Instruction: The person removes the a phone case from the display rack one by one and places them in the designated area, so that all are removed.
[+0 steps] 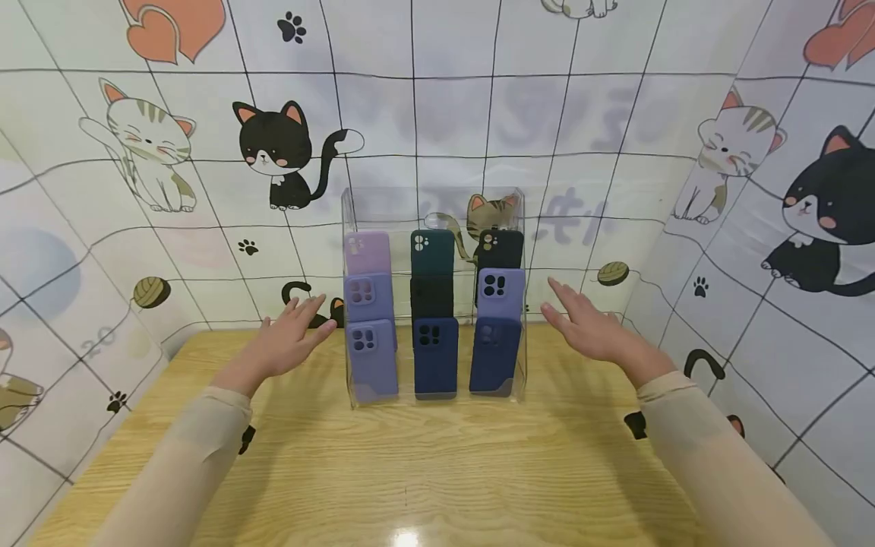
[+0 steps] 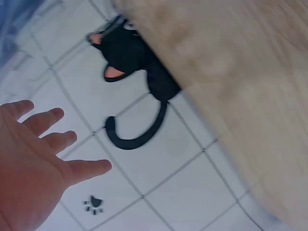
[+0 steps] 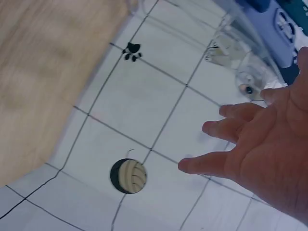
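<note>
Both arms stretched forward, left hand (image 1: 290, 338) and right hand (image 1: 589, 325) bare, fingers extended.

Head view faces forward, down; closer wrist views apparently share the wall (image 1: 451, 114).

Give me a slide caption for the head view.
Left hand and right hand, both empty, flank a clear stand of phone cases on a wood-grain table.
</note>
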The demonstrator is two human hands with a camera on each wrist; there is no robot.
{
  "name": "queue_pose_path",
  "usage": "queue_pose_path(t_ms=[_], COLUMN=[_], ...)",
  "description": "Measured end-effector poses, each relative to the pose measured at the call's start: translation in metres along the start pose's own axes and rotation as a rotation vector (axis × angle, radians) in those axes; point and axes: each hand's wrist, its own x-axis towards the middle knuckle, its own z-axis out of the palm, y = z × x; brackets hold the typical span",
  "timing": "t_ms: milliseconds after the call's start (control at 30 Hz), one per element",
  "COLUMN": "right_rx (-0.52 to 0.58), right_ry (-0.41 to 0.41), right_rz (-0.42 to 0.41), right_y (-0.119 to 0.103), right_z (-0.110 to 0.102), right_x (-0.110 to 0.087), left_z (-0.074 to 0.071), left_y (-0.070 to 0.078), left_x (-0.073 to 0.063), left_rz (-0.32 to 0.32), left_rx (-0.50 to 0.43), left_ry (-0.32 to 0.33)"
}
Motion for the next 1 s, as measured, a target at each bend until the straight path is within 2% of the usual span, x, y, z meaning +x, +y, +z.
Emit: queue_pose_path(t_ms=[133,233,333,500,767,1000], right_rx=[0.053,0.109,0.147,0.185,0.214,0.275], right_ry=[-0.006,-0.025,-0.037,-0.098,-0.158,-0.193], right_rz=[-0.061,-0.090,-0.106,-0.084,-0.043,-0.037], right_y=[-0.017,-0.024,-0.027,-0.021,-0.009,0.001], right_z=[-0.004,0.001,0.013,0.038,0.072,0.094], right_x=[-0.010,-0.017,-0.020,-0.015,-0.004,0.001], left_z=[-0.009,-0.011,-0.007,0.015,0.051,0.070], left_y=[0.017,0.028,0.036,0.035,0.024,0.021], left_x=[-0.008,-0.014,-0.018,-0.020,-0.018,-0.018], left_rz=[0.059,0.080,0.065,0.042,0.027,0.034], left_rx=[-0.021,-0.082,-0.147,-0.196,-0.310,-0.437], left_ry=[0.019,-0.006,-0.047,-0.098,-0.154,-0.173])
